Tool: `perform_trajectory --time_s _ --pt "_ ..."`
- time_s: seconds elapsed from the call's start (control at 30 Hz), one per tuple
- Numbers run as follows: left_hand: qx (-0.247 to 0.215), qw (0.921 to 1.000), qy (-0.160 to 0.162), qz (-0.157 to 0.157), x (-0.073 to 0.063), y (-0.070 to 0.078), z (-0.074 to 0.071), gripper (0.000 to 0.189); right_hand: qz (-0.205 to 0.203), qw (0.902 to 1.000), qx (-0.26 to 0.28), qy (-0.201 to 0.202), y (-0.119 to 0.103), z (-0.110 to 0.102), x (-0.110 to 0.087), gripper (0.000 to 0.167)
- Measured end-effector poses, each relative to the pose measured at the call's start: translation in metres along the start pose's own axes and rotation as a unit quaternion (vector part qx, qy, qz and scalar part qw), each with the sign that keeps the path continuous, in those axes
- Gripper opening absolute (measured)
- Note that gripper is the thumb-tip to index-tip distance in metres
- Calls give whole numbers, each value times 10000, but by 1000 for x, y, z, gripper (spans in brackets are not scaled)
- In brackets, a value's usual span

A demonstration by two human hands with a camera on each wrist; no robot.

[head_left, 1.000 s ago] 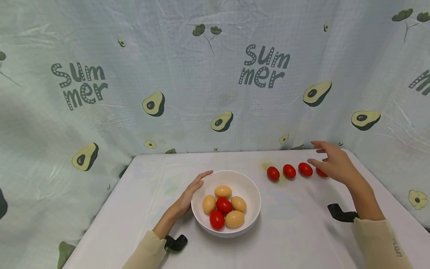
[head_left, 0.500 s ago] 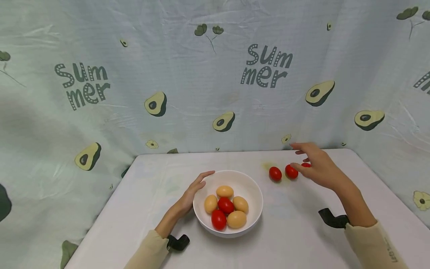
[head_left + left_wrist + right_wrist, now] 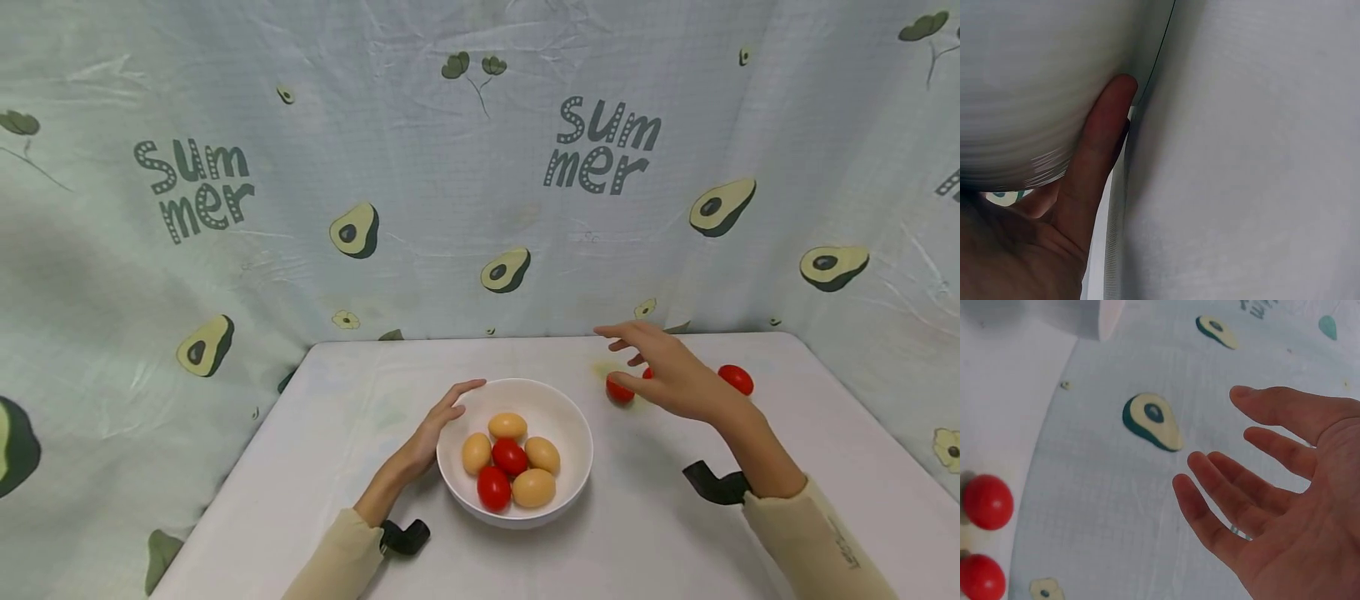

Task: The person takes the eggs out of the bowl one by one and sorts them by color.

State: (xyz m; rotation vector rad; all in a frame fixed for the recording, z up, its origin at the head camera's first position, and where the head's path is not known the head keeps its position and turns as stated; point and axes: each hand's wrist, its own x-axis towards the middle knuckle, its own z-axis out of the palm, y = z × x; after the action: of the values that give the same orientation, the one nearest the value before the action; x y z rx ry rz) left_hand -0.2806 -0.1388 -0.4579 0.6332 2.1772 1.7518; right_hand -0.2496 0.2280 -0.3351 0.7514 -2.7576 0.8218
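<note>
A white bowl (image 3: 573,442) on the table holds several yellow-orange, egg-shaped pieces (image 3: 533,487) and two red cherry tomatoes (image 3: 493,488). My left hand (image 3: 429,429) rests against the bowl's left side; in the left wrist view one straight finger (image 3: 1094,144) lies along its outer wall. My right hand (image 3: 675,375) hovers over the row of tomatoes at the back right, fingers spread and holding nothing. Left of its wrist is a tomato (image 3: 619,390), another shows partly behind the thumb, and a third tomato (image 3: 736,379) lies to the right. The hand may hide more.
A pale cloth (image 3: 420,208) printed with avocados and lettering hangs behind the white table (image 3: 375,392). Black straps with cameras sit on both wrists, the right camera (image 3: 716,483) above the table. A yellowish stain marks the table by the tomatoes.
My right hand has moved left along the row of tomatoes, uncovering the rightmost one and covering others. The left hand stays at the bowl. The head view has shifted slightly.
</note>
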Motion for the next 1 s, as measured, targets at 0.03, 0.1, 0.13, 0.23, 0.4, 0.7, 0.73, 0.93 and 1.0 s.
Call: perform_trajectory --time_s 0.03,0.1,0.13,0.23,0.4,0.7,0.73,0.93,1.0 --pt "2 10000 6 10 0 0 0 54 -71 10000 28 -58 -3 0 3 62" --pt "-29 10000 8 25 0 1 -1 54 -201 9996 69 -175 -10 1 9 62" --pt "-32 10000 6 46 1 1 -1 55 -272 9993 97 -244 -14 2 12 61" --pt "-36 9999 -8 123 0 4 -2 54 -449 9978 197 -446 -24 3 21 61" --pt "23 9997 -63 252 0 4 -3 53 -722 9936 441 -743 -36 4 31 59" --pt "-2 9996 -89 262 0 3 -5 54 -960 9780 701 -1714 -58 22 50 49" --pt "-6 9997 -77 250 0 3 -5 54 -989 9752 702 -1849 -61 24 53 48" --pt "-27 9996 -104 244 0 1 -3 53 -1037 9634 437 -2433 -72 39 68 40" --pt "19 9998 -66 212 0 0 -2 53 -1036 9577 378 -2657 -74 45 73 38"
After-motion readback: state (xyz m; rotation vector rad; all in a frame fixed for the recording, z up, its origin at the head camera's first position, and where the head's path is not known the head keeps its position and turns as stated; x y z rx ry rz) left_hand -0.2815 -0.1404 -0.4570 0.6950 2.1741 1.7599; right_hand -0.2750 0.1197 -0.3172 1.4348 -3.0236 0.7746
